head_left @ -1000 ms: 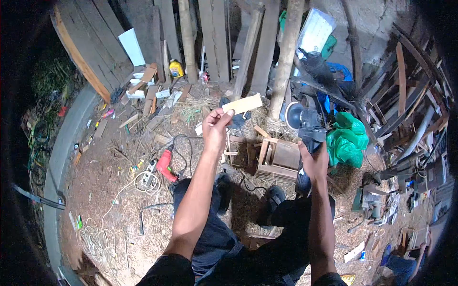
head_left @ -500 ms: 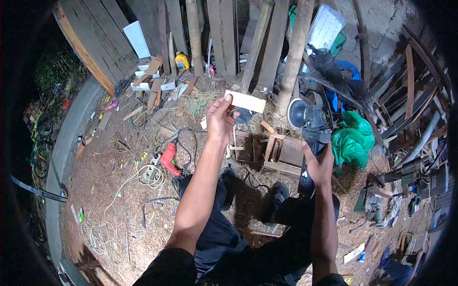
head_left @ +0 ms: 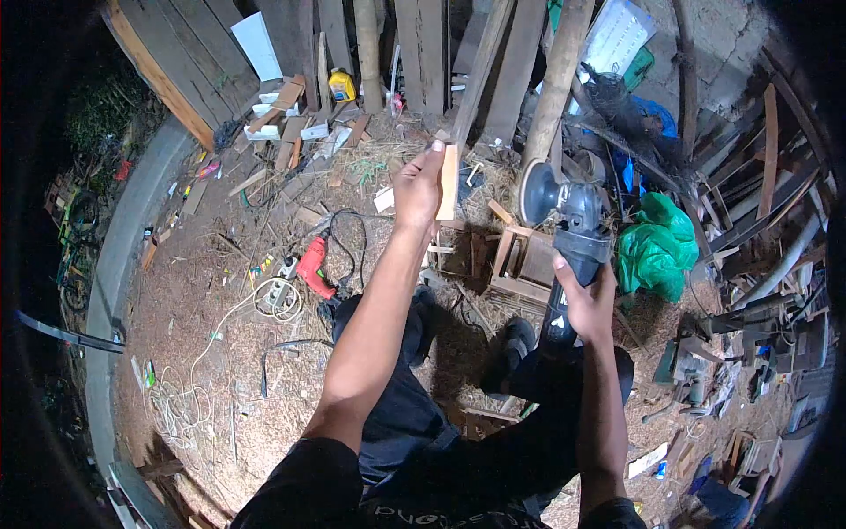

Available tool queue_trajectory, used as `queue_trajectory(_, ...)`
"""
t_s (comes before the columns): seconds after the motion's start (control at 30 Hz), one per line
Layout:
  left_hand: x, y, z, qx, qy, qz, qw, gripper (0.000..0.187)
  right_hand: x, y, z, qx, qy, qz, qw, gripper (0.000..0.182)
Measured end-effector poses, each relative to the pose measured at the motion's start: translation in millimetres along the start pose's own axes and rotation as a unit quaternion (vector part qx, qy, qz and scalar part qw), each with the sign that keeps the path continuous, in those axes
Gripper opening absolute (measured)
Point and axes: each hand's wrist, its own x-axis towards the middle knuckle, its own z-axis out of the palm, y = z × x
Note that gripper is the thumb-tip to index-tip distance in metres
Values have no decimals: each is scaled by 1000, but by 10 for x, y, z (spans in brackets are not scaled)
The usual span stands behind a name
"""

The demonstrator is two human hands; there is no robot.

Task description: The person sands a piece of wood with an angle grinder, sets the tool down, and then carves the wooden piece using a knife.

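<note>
A small flat wood piece [head_left: 449, 183] is gripped in my left hand [head_left: 418, 189], thumb along its near side, its narrow face turned toward me. My right hand [head_left: 589, 300] is wrapped round the dark body of an angle grinder [head_left: 577, 231]. The grinder's round disc [head_left: 537, 193] faces left, toward the wood piece, with a gap between them. Below and between the hands stands a small wooden frame [head_left: 520, 264] on the ground, close to the grinder.
A red power drill [head_left: 313, 269] lies left of my legs beside a white power strip [head_left: 280, 286] with tangled cord. A green plastic bag [head_left: 656, 247] is at the right. Planks [head_left: 421, 57] lean at the back, near a yellow bottle [head_left: 342, 85]. Shavings cover the ground.
My left hand has turned the wood piece from lying crosswise to standing lengthwise, narrow face toward me. The grinder has shifted slightly, its disc now turned more to the left.
</note>
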Motion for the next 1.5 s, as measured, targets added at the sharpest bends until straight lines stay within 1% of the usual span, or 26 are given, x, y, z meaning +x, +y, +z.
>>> queue_trajectory(0.07, -13, -4, -16, 38, -19, -7, 999, 28, -36, -9, 27, -5, -14, -2, 1000, 39)
queue_trajectory(0.1, -32, -4, 11, 25, -14, -11, 1000, 28, -51, -63, 36, 0, -27, 23, 999, 39)
queue_trajectory(0.2, -83, 64, 12, 52, -18, -34, 998, 27, -64, -124, 66, -7, -47, 29, 998, 38)
queue_trajectory(0.23, -83, 53, 20, 46, -14, -37, 998, 27, -65, -89, 83, 3, -44, 12, 999, 36)
queue_trajectory(0.4, 47, -115, -19, 31, 6, -51, 998, 24, -87, -116, 82, -89, -94, -32, 991, 37)
queue_trajectory(0.43, 71, -144, -41, 32, -7, -72, 997, 24, -100, -150, 91, -110, -101, -45, 988, 37)
queue_trajectory(0.53, 125, -235, -104, 22, -43, -126, 991, 25, -161, -236, 172, -61, -91, -31, 994, 40)
queue_trajectory(0.57, 141, -279, -106, 9, -54, -138, 989, 25, -171, -203, 217, -26, -78, -59, 995, 42)
queue_trajectory(0.63, 115, -274, -92, -7, -84, -163, 983, 28, -164, -195, 215, -49, -92, -53, 993, 46)
queue_trajectory(0.7, 76, -270, -46, 20, -66, -178, 982, 28, -162, -197, 195, -93, -104, -43, 989, 50)
queue_trajectory(0.77, 32, -236, 3, 27, -59, -200, 978, 29, -177, -150, 203, -71, -101, -44, 991, 51)
queue_trajectory(0.87, 76, -261, -25, 20, -80, -209, 974, 28, -175, -132, 197, -69, -93, -39, 992, 51)
queue_trajectory(0.97, 54, -289, -1, 10, -100, -186, 977, 26, -145, -155, 175, -81, -90, -22, 992, 51)
queue_trajectory(1.0, 35, -290, 15, 8, -92, -184, 979, 24, -139, -163, 168, -85, -90, -16, 992, 52)
queue_trajectory(1.07, -2, -289, 56, 3, -78, -180, 980, 19, -143, -143, 169, -63, -87, -35, 994, 52)
queue_trajectory(1.17, 56, -307, 10, 18, -110, -200, 973, 24, -177, -135, 186, -22, -92, -45, 994, 53)
queue_trajectory(1.2, 59, -283, 9, 14, -104, -207, 973, 23, -191, -134, 196, -6, -96, -45, 994, 54)
queue_trajectory(1.27, 57, -258, 12, 8, -91, -221, 971, 23, -207, -205, 181, -51, -102, -39, 993, 54)
queue_trajectory(1.3, 83, -303, 13, -4, -95, -210, 973, 24, -212, -229, 175, -74, -105, -36, 991, 55)
queue_trajectory(1.43, 52, -341, -9, 23, -118, -185, 975, 22, -167, -187, 139, -101, -90, -12, 991, 54)
queue_trajectory(1.5, -29, -257, 70, 35, -82, -192, 977, 21, -175, -202, 150, -81, -91, -31, 992, 53)
